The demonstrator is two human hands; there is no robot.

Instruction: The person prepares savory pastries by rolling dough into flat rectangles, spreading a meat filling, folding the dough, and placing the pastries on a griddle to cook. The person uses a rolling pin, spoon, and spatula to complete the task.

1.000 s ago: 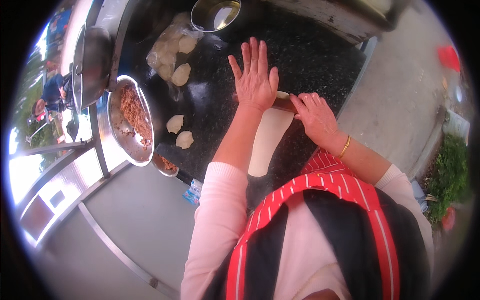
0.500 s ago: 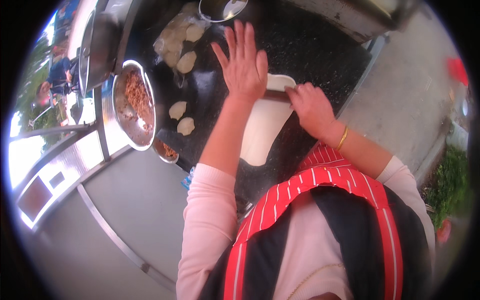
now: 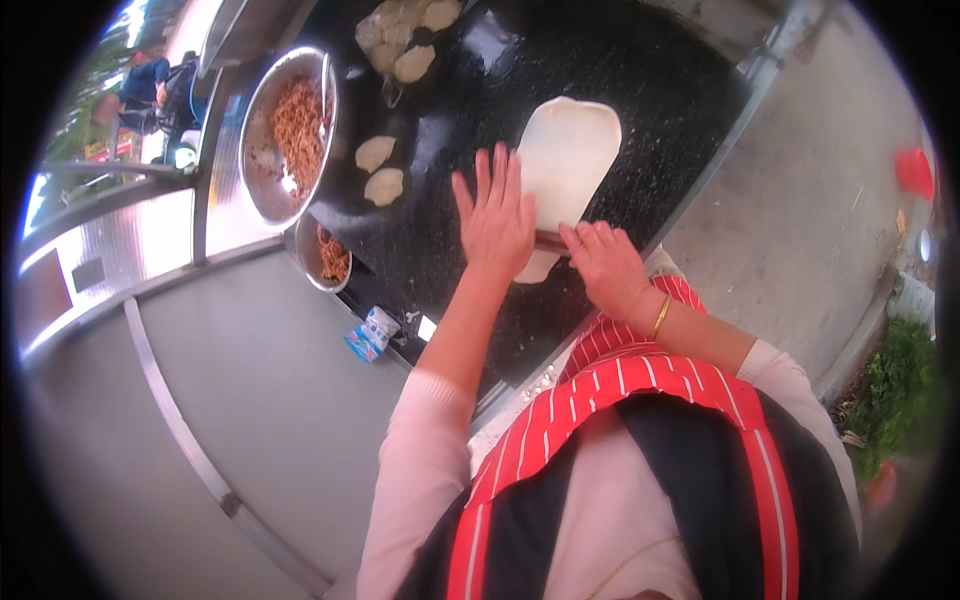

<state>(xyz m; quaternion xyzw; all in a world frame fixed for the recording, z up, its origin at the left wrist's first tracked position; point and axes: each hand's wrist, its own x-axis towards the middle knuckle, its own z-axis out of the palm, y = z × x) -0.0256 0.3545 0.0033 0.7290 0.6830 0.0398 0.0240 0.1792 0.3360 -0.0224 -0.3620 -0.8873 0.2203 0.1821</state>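
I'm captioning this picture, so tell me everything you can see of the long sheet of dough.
The sheet of dough is pale cream, smooth and thin-looking: a long strip with rounded ends, broader at the far end. It lies flat on the dark speckled counter. A brown rolling pin crosses it near its narrower near end. The left hand hides part of its left edge; whether that hand touches it is unclear.

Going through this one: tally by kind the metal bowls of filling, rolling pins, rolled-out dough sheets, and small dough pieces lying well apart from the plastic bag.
Metal bowls of filling: 2 (large bowl, small bowl)
Rolling pin: 1
Rolled-out dough sheet: 1
Small dough pieces well apart from the bag: 2
Total: 6
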